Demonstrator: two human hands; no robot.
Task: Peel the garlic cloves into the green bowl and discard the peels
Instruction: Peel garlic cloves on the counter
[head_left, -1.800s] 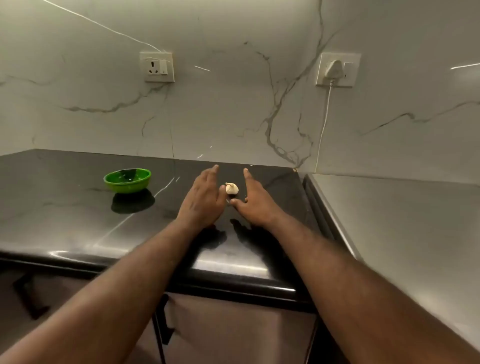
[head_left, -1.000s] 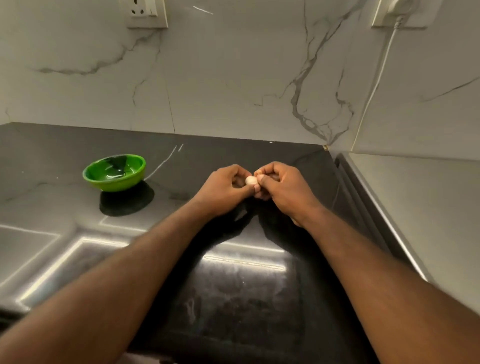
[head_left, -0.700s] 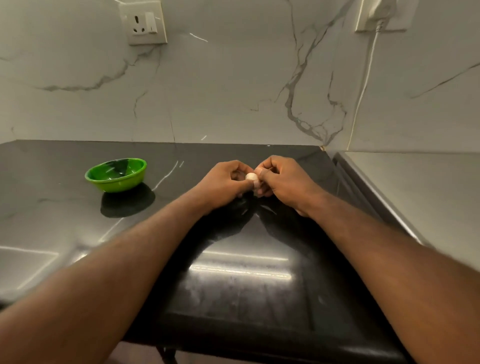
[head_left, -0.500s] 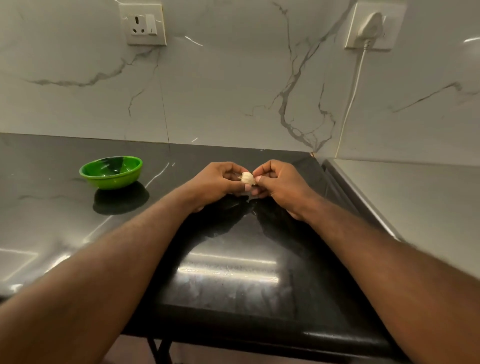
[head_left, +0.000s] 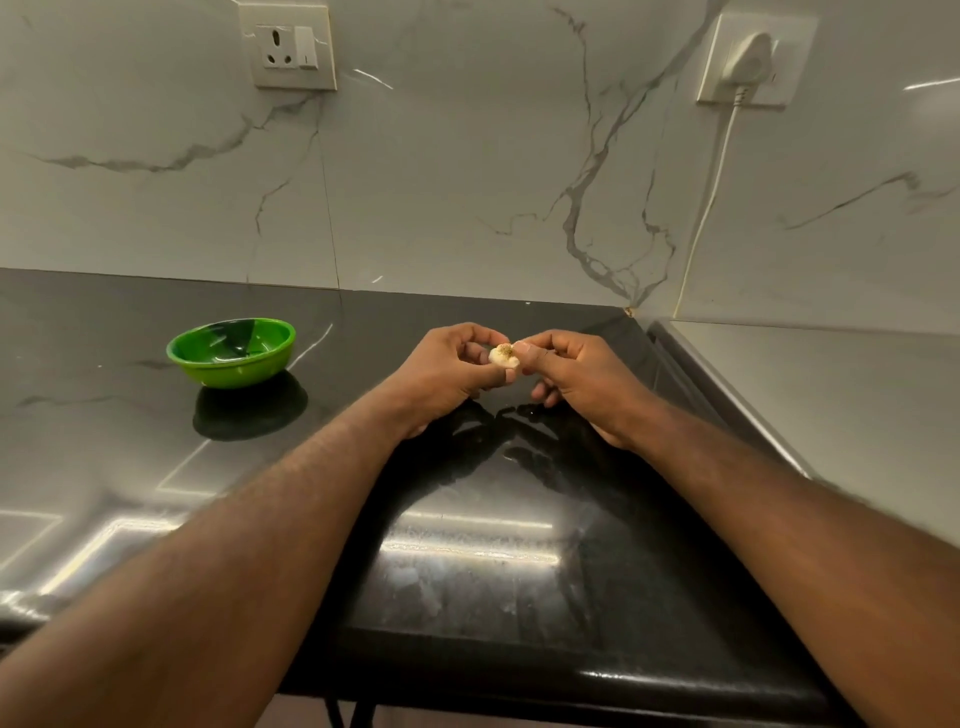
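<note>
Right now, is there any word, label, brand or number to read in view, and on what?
None can be read. The empty wall socket and the socket with the white plug show no print. The green bowl, the garlic and the black countertop bear no lettering or label.

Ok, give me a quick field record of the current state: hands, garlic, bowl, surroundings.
left hand: pinches the garlic clove from its left side
right hand: pinches the same clove from its right side
garlic clove: held between both hands above the counter, brown root end toward the camera, skin looks still on
green bowl: upright on the counter, left of the hands, no clove visible inside
black countertop: glossy, under both hands
wall: free socket at left, white plug with cable at right
</note>
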